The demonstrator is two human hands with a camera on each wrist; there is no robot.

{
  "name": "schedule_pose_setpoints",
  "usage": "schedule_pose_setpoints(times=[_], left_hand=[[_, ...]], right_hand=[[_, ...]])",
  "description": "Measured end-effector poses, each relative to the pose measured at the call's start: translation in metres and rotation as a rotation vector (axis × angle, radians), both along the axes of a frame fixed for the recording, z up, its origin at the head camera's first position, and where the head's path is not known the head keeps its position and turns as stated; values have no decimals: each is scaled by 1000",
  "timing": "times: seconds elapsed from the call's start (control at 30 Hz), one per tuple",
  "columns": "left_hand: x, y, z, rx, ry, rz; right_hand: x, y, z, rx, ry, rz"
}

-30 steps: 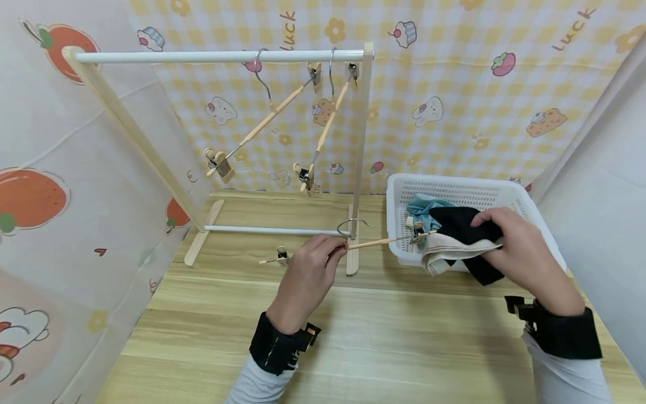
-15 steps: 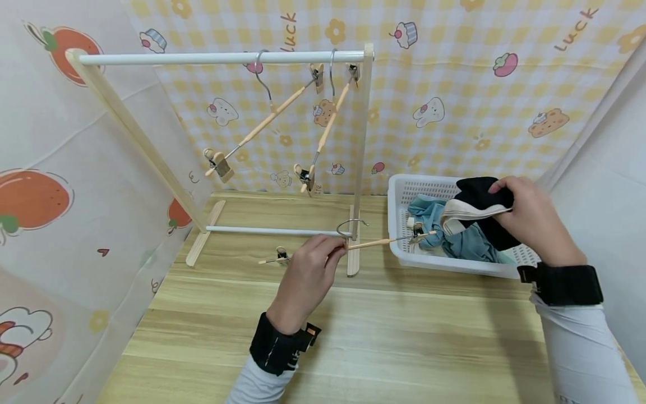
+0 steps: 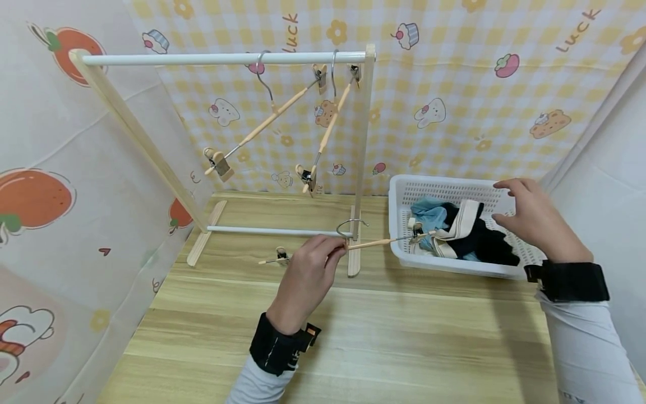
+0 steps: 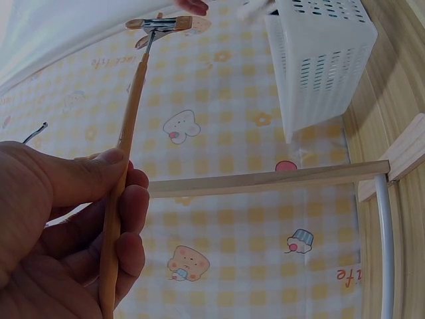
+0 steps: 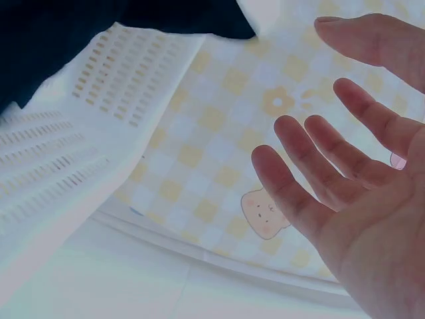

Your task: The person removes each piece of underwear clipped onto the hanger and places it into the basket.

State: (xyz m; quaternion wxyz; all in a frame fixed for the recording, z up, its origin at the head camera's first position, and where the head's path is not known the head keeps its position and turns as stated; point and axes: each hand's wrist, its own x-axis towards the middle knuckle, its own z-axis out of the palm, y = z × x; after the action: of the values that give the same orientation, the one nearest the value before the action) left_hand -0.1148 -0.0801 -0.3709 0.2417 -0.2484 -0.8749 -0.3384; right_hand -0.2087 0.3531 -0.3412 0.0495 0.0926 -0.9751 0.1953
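Observation:
My left hand (image 3: 312, 275) grips a clip hanger (image 3: 370, 244) by its wooden bar; in the left wrist view the fingers curl round the bar (image 4: 133, 100). One end clip (image 3: 418, 233) of this hanger reaches over the left side of the white basket (image 3: 456, 268). Above the basket's right end, my right hand (image 3: 537, 221) is spread with nothing in it. Below it, a black cloth with a cream band (image 3: 484, 241) lies in the basket on a teal cloth (image 3: 428, 212). In the right wrist view the fingers (image 5: 299, 193) are apart beside the basket wall.
A wooden rack (image 3: 362, 140) with a white top rail (image 3: 212, 58) stands at the back left. Two clip hangers, a left one (image 3: 272, 116) and a right one (image 3: 333, 120), hang from it. A patterned curtain (image 3: 454, 73) rises behind the table (image 3: 404, 342).
My right hand lifted the black and cream cloth up and right, then let it drop into the basket and opened. The left hand has stayed in place with the hanger.

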Motion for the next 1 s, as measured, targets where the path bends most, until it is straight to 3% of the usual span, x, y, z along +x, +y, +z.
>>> schedule_pose_setpoints(times=[0.57,1.0], left_hand=[[-1,-2,0,-8,-8,9],[0,-22,0,-46,-41,87]], right_hand=[[16,-6,3,-8,64,29],[54,-36,-12,-45,208,110]])
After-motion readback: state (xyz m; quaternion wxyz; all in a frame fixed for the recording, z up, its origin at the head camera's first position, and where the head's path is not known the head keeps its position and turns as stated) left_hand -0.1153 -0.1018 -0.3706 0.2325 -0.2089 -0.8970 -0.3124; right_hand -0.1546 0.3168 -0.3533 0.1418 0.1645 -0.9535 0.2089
